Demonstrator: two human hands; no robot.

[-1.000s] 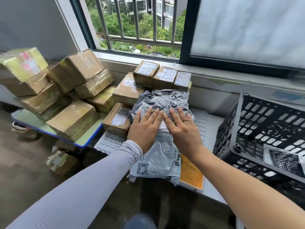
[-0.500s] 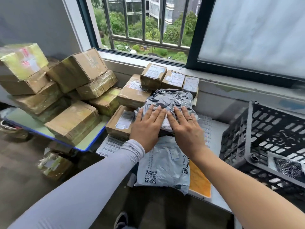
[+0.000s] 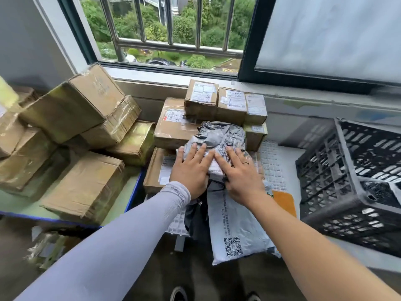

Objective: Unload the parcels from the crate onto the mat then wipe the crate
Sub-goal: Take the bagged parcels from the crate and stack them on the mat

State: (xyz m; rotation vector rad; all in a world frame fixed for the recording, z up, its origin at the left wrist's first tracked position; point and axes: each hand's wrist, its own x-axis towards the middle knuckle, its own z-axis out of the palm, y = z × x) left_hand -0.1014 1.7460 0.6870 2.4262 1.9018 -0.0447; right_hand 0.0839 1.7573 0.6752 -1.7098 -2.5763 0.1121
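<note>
Presently, left hand (image 3: 191, 172) and right hand (image 3: 239, 175) press flat, fingers straight and grasping nothing, on the crumpled grey mailer (image 3: 219, 135) atop the white mat (image 3: 271, 164). Risk: released, it may slide off the white mailer (image 3: 236, 229) overhanging the edge; black crate (image 3: 351, 181) stands right.

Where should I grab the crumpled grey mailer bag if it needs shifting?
Probably by the loose crumpled far end of the grey mailer bag, reached from above: both the left hand and right hand lie flat on its near part, and boxes crowd its far sides.
</note>
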